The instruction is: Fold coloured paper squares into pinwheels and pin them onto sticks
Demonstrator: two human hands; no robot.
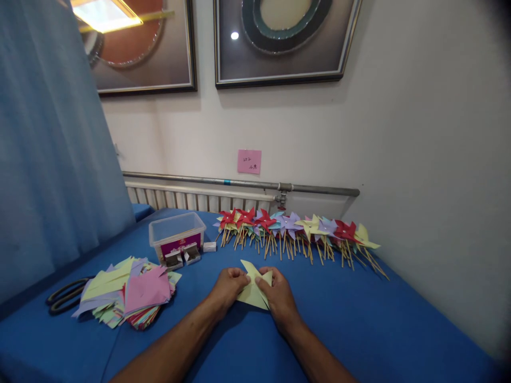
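Note:
Between my two hands is a pale yellow piece of paper [252, 294], cut into blades whose corners are partly folded inward. My left hand [229, 285] pinches its left side between thumb and fingers. On the right side, my right hand [278, 294] grips the paper, its thumb pressed over a folded corner. Both hands are just above the blue tabletop [255, 346]. Whether a pin is in the paper's middle cannot be made out. Finished paper pinwheels [287, 226] on wooden sticks lie in a long row beyond my hands, in red, yellow, purple and blue.
Stacked cut paper sheets [147, 291] lie at the left, beside black-handled scissors [67, 294]. Behind them stands a clear plastic box [178, 226], with small open cartons [174, 259] in front. A radiator [199, 199] runs along the wall; a blue curtain [51, 133] hangs left.

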